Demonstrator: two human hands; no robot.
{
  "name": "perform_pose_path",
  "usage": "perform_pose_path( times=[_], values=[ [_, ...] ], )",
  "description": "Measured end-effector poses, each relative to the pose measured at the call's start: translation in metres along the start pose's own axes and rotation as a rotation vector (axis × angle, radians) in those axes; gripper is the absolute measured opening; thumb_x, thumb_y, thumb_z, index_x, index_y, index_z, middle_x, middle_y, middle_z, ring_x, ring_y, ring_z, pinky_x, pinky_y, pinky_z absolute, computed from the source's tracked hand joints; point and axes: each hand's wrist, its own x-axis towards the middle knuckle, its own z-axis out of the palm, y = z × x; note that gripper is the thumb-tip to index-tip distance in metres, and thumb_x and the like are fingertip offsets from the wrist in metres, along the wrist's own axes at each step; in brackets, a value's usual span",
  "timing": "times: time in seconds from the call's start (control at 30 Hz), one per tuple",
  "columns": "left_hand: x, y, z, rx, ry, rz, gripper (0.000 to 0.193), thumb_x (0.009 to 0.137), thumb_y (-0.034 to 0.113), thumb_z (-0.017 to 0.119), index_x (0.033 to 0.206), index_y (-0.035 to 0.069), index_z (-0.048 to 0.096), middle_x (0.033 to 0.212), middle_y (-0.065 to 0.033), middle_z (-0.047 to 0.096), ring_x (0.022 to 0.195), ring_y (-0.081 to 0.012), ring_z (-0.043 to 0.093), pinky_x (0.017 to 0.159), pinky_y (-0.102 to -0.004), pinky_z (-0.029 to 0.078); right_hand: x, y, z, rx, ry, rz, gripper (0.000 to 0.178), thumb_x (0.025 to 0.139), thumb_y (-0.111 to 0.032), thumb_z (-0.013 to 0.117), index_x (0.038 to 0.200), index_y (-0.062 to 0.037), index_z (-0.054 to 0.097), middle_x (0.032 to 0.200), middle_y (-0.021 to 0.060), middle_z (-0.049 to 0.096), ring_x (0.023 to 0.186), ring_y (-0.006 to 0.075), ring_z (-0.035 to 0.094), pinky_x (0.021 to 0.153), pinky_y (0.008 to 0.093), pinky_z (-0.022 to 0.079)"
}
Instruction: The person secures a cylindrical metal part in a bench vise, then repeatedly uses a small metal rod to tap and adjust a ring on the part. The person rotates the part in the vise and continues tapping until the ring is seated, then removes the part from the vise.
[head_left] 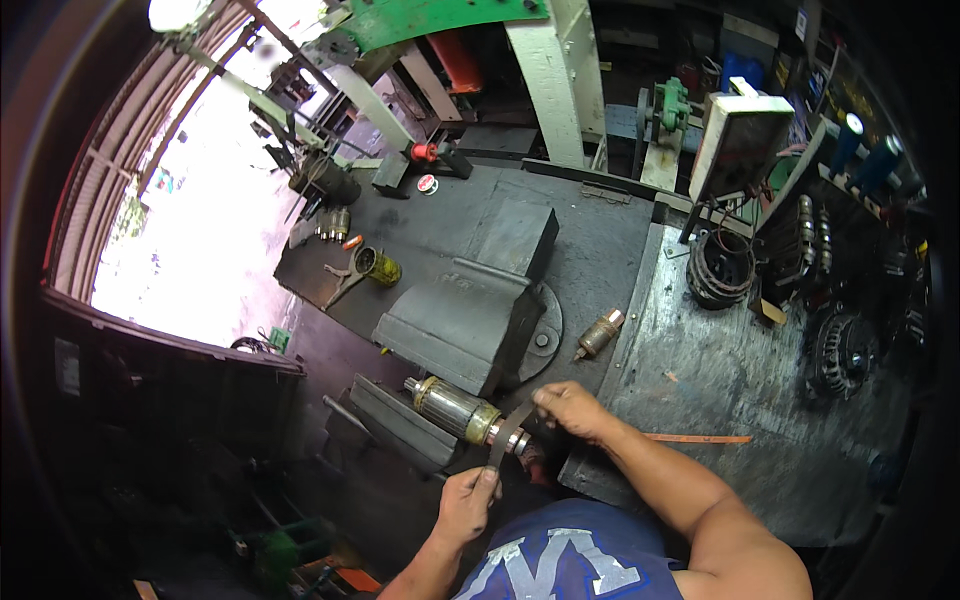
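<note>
A motor armature [448,407] lies between the jaws of a large grey bench vise [455,320], its copper commutator end toward me. Across that copper end runs a dark, narrow strip [512,430] that looks like emery cloth. My left hand [466,505] pinches the strip's lower end, on the near side of the armature. The upper end is pinched in my right hand [570,410], just right of the shaft end. The vise's front jaw [400,420] sits at the armature's near left. Whether the jaws touch the armature, I cannot tell.
A smaller armature [600,335] lies right of the vise. On the right bench are a coil-wound stator ring [722,268], an alternator housing [842,350] and an orange strip [700,438]. A yellow can [380,267] and a red-topped part [425,152] sit on the left bench.
</note>
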Motion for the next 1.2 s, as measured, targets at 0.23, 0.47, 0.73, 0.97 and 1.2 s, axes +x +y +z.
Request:
perform_pose_path(
  times=[0.23,0.47,0.73,0.97,1.2],
  values=[
    [0.007,-0.009,0.011,0.051,-0.014,-0.023,0.052,0.105,0.045,0.056,0.074,0.003,0.062,0.061,0.0017,0.051,0.057,-0.0082,0.046,0.053,-0.0279,0.037,-0.007,-0.026,-0.021,-0.223,-0.117,-0.039,0.043,0.105,-0.037,0.058,0.078,-0.0046,0.062,0.069,-0.0037,0.053,0.066,0.0084,0.047,0.062,0.0281,0.041],
    [0.018,-0.014,0.007,0.134,0.102,0.045,0.05,0.105,0.04,0.055,0.078,-0.001,0.064,0.064,-0.011,0.059,0.06,-0.0198,0.056,0.06,-0.0379,0.047,-0.005,-0.034,-0.01,-0.352,-0.153,-0.097,0.043,0.106,-0.037,0.058,0.08,-0.0027,0.063,0.067,-0.0046,0.05,0.065,0.0076,0.045,0.06,0.0293,0.041],
    [0.03,0.0,0.007,-0.061,0.046,0.023,0.052,0.104,0.042,0.054,0.077,-0.001,0.063,0.063,-0.0078,0.059,0.06,-0.0163,0.056,0.06,-0.0345,0.047,0.009,-0.029,0.005,-0.28,-0.022,-0.113,0.043,0.106,-0.035,0.059,0.076,-0.0039,0.058,0.066,-0.0044,0.049,0.064,0.0072,0.043,0.059,0.0292,0.04],
    [0.029,-0.017,0.009,0.007,-0.017,0.11,0.048,0.105,0.039,0.053,0.079,0.0,0.065,0.063,-0.0049,0.058,0.062,-0.0125,0.056,0.06,-0.032,0.046,0.003,-0.028,0.009,-0.335,0.019,-0.125,0.042,0.106,-0.035,0.058,0.081,-0.0006,0.061,0.069,-0.005,0.051,0.068,0.0063,0.046,0.062,0.0285,0.043],
    [0.025,-0.013,0.011,0.031,-0.01,0.001,0.051,0.107,0.041,0.05,0.079,0.001,0.064,0.065,-0.003,0.057,0.06,-0.0119,0.052,0.057,-0.0317,0.042,-0.002,-0.03,0.004,-0.324,-0.154,-0.123,0.045,0.106,-0.038,0.058,0.086,0.0013,0.064,0.069,-0.0037,0.055,0.072,0.0069,0.049,0.066,0.0304,0.047]
  ],
)
